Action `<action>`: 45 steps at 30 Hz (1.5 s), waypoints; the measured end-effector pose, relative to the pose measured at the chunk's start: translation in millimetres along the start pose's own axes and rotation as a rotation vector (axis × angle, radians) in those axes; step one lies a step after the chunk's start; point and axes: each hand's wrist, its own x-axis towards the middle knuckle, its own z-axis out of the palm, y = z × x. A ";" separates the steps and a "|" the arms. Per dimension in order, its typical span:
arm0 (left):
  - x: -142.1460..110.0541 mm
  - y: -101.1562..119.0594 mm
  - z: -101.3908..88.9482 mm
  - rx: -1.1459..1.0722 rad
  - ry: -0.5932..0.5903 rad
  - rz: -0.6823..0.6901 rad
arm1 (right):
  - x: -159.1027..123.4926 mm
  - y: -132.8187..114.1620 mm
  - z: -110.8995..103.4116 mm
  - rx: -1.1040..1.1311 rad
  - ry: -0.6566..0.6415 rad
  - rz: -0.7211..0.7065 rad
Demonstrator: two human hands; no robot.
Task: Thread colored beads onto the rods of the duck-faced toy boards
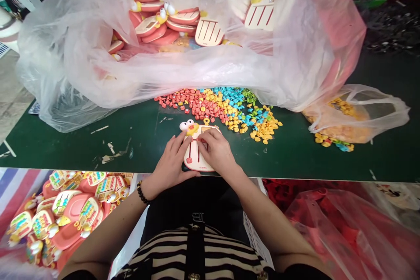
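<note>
A cream toy board [194, 164] with slots, a red rim and a duck head with bulging eyes [189, 127] lies flat at the table's front edge. My left hand [170, 159] grips its left side, thumb low at the near edge and fingertips just below the duck head. Over the upper right of the board, my right hand [216, 151] pinches at a slot; what it holds, if anything, is hidden by the fingers. One red button-like piece [189, 160] sits at the lower end of the left slot. Just beyond the board spreads a pile of small red, yellow, blue and green pieces [210, 107].
A large clear plastic bag [131, 83] of slotted toy boards spans the back of the green table [82, 148]. At right lies a small plastic bag [354, 118] of yellow pieces. Filled toy boards [72, 210] heap below left; red plastic sacking [348, 227] lies below right.
</note>
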 end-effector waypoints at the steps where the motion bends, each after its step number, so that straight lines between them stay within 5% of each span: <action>1: 0.4 0.6 0.6 0.028 -0.006 -0.002 | -1.3 0.1 0.6 -0.006 0.022 0.012; 10: 4.1 -3.9 -3.5 -0.053 -0.042 0.082 | 1.9 2.9 8.4 -0.011 0.079 0.046; 19: -5.2 -1.5 6.2 -0.202 0.095 -0.136 | 6.1 3.9 -3.3 0.150 -0.204 -0.226; 23: -3.1 1.7 4.1 -0.140 0.101 -0.127 | -0.2 6.8 -8.1 0.324 -0.019 -0.074; 26: 1.1 3.4 4.6 -0.125 0.084 -0.046 | -1.7 6.8 -4.1 0.219 0.084 0.067; 37: -3.9 3.9 14.6 -0.160 0.137 -0.159 | 19.2 1.0 5.7 0.077 -0.074 -0.002; 45: 6.7 9.3 9.2 -0.082 0.039 -0.074 | 17.6 -2.4 4.8 0.050 -0.057 -0.018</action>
